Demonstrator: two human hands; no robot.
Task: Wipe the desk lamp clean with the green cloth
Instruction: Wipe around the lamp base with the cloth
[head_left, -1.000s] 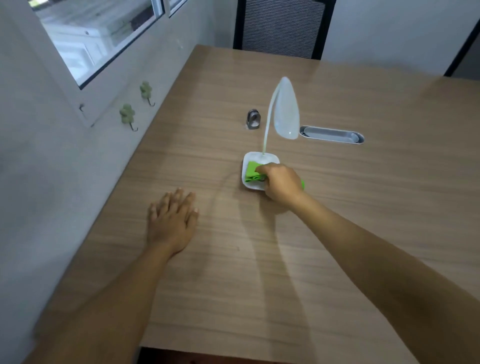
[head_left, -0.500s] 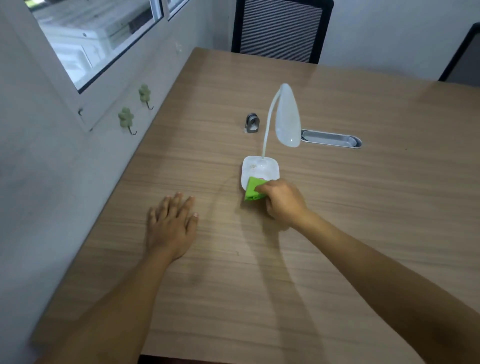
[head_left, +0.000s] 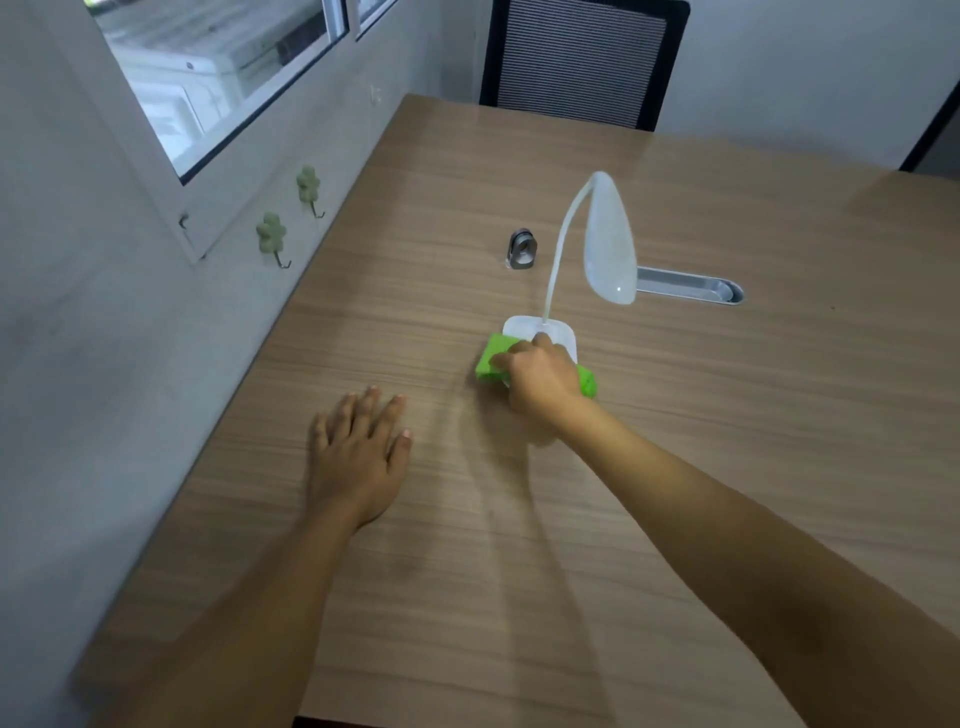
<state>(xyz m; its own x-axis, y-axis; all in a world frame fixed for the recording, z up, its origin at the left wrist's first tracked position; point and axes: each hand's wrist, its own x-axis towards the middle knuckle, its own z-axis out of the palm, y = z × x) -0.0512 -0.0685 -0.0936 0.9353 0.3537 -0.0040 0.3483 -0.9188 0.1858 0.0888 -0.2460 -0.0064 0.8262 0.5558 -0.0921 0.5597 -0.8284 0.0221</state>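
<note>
Cloth on lamp base, head view.
Right hand (head_left: 543, 382) closed over the green cloth (head_left: 492, 358), pressing it on the near part of the white desk lamp (head_left: 608, 244) base; cloth shows at both sides of the hand, lamp head arches just beyond the knuckles. Left hand (head_left: 358, 454) lies flat and spread on the wooden desk (head_left: 779, 415), palm down, holding nothing, near the right hand on its left. Small metal clip (head_left: 521, 249) and grey cable slot (head_left: 685, 285) beyond the right hand.
</note>
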